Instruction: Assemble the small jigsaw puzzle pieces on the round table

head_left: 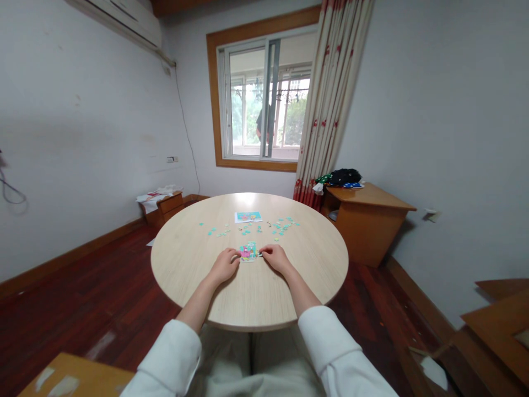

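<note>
A partly joined jigsaw puzzle (248,252), pink, teal and yellow, lies flat on the round table between my hands. My left hand (226,264) is closed, its fingertips pressed on the puzzle's left edge. At the right edge, my right hand (276,258) pinches a small puzzle piece (260,254), dark in part; whether it is joined cannot be seen. Farther back, loose teal and pale puzzle pieces (281,227) are scattered in a wide band. Behind them a colourful picture sheet (248,216) lies flat.
The round pale wooden table (185,253) fills the middle. A wooden desk (367,215) with a heap of dark clothes (346,177) stands at the right. Papers cover a low cabinet (170,204) at the left. A person (265,122) shows beyond the window.
</note>
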Motion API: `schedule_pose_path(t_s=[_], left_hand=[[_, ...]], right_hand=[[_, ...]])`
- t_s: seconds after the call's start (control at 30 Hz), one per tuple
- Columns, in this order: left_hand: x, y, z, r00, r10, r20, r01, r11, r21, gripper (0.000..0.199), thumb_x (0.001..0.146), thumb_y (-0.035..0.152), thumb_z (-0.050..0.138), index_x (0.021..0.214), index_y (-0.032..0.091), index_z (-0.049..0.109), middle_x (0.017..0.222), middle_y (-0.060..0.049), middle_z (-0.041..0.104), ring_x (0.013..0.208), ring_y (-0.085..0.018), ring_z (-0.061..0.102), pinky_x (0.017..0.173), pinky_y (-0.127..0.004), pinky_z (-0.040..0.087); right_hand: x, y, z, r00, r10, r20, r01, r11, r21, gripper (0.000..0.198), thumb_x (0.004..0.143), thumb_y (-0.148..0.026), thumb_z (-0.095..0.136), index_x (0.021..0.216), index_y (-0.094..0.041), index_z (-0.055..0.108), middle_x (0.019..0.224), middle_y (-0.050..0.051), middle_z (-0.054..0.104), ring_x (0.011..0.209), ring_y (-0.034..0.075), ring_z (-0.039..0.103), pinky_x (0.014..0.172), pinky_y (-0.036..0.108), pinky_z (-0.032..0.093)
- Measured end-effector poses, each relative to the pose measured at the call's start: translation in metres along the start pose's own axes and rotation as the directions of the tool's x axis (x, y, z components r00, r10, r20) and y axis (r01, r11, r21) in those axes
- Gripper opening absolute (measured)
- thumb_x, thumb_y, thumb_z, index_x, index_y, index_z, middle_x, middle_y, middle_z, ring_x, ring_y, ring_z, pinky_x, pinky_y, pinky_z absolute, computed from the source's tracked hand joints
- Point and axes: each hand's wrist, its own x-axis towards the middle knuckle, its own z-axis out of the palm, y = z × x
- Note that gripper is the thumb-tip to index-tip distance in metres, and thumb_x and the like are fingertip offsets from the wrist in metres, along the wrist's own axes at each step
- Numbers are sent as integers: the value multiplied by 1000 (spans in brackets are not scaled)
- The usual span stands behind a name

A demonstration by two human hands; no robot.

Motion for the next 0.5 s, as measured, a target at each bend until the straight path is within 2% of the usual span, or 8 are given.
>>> schedule_pose_path(t_s=[0.5], left_hand=[[0,-2,1,1000,-2,5,2,1000,-2,22,80,19,49,95,16,65,102,-10,60,101,-20,54,94,-35,40]], right_hand=[[0,0,0,999,-30,-31,31,999,30,23,70,-12,51,77,-18,72,81,4,72,78,16,65,76,27,48]])
